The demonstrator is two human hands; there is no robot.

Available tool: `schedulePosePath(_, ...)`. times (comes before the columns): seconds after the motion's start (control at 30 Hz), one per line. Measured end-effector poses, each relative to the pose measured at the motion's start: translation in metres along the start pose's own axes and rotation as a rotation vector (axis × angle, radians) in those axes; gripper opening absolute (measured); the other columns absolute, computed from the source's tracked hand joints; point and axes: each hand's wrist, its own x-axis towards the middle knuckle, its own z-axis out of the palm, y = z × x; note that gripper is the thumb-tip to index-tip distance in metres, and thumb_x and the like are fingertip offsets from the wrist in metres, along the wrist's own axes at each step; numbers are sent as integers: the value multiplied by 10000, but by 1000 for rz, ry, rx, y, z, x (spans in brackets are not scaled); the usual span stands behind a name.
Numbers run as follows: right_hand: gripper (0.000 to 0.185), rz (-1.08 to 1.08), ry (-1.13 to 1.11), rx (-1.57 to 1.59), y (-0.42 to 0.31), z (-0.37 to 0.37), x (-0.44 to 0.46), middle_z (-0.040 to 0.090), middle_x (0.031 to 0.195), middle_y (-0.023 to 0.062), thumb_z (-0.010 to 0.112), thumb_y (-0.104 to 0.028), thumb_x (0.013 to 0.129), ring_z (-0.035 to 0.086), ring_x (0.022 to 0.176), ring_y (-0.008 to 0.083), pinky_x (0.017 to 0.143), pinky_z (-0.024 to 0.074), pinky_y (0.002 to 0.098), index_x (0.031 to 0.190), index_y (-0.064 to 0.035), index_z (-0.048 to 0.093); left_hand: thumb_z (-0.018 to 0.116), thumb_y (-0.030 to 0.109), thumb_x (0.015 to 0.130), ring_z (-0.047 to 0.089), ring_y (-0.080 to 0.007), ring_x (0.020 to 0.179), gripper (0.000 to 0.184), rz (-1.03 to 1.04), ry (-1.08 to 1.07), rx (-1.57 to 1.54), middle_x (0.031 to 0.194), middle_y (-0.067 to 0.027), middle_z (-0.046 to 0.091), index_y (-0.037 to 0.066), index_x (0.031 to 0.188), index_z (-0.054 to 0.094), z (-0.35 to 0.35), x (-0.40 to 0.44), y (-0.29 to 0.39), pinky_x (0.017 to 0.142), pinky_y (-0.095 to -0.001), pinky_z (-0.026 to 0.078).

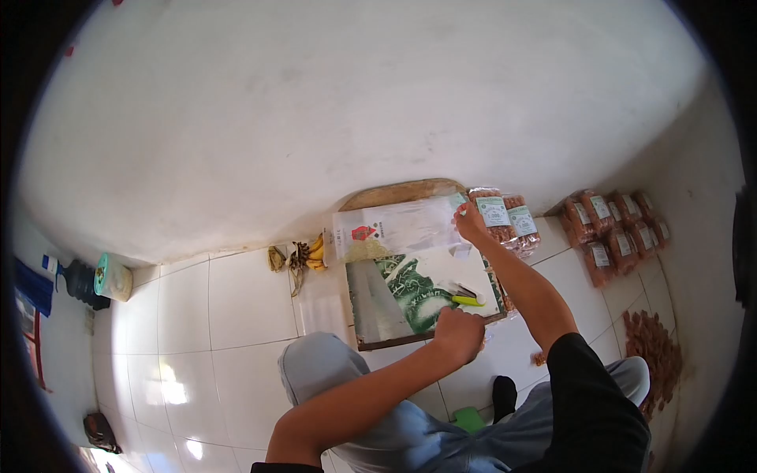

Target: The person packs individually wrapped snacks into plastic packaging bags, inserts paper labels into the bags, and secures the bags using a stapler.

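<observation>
A pale wall (378, 102) fills most of the view, above a floor of white tiles (185, 315). The person's legs, in light blue trousers (426, 437), spread below a low rectangular board (371, 303), whose top carries green and white print. A clear plastic bag (402, 225) with a red mark near its left end lies flat across the far side of the board, overlapping a rounded wooden piece (402, 191) by the wall.

At the far right, packs of brown pieces (619, 229) stand in a group, with a loose brown heap (653, 355) nearer the person. Two labelled packs (505, 217) sit just beside the bag's right end. Well off to the left are a blue water bottle (81, 284) and a tub with a green lid (116, 280); bananas (316, 252) lie close to the bag's left end.

The right hand (471, 223) reaches to the bag's right end, thumb and fingers drawn nearly closed on its edge. The left hand (459, 335) is curled into a fist at the board's near edge; its inner side is turned away, so I can't fairly say whether it holds anything. Just beyond it, on the board, lies a small tool with a yellow-green handle (468, 300)
</observation>
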Motion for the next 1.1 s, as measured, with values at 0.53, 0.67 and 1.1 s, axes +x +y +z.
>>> schedulePosePath(0.53,155,-293,-262,58,-112,-61,-14,699,830,70,533,-168,943,670,646,161,595,526,284,1002,-25,523,551,520,877,662,-323,957,537,-193,47,8,1017,-158,678,62,1155,577,-10,-6,-55,805,-452,519)
schedulePosePath(0.67,152,-349,-389,13,-153,-90,-27,691,838,62,477,-181,969,663,595,158,479,500,278,1032,-44,494,585,499,860,632,-326,1055,608,-339,103,-99,1146,-180,645,48,1265,532,-10,6,-79,873,-443,502)
schedulePosePath(1.1,313,-556,-825,437,-194,-142,-77,644,1110,98,544,-250,983,582,1075,167,964,439,311,1192,-16,552,473,443,929,603,-454,1009,498,-569,989,-1087,968,-289,655,-3,1085,629,-18,124,-152,889,-494,449)
